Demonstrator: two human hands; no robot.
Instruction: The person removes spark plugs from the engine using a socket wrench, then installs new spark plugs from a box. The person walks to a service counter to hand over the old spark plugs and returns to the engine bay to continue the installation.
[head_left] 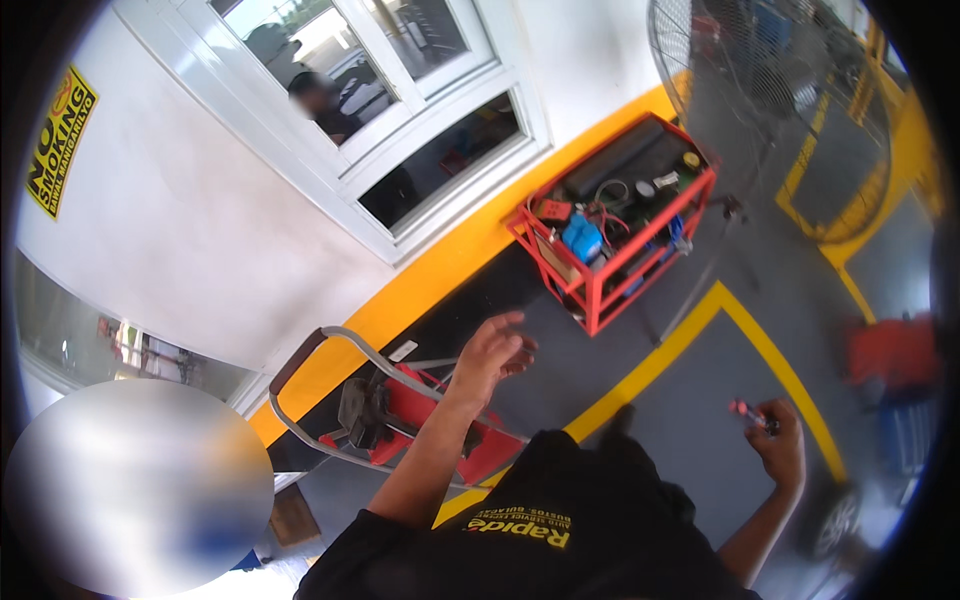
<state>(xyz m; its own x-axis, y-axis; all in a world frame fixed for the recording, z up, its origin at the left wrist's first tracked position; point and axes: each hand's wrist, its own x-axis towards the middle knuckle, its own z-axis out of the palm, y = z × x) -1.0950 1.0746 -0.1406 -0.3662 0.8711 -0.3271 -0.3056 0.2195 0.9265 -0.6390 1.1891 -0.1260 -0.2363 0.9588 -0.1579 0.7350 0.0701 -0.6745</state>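
Observation:
My left hand (488,358) is raised in front of my body with its fingers loosely bent and apart, holding nothing. Below and to its left stands a red wheeled trolley (490,452) with a curved grey tube handle. Out to the right, my right hand (783,446) is closed around a small slim object (745,410). That object is dark with a pinkish-red end; its kind is too small to make out. Ahead of both hands is a red metal tool cart (593,300) carrying a blue item, cables and a dark cylinder.
A large caged fan (790,110) stands at the far right. Yellow lines (640,372) mark the grey floor. White-framed windows (395,140) are in the wall, with a person (335,110) behind the glass. At the right edge are a blurred red item (890,352) and a wheel (838,520).

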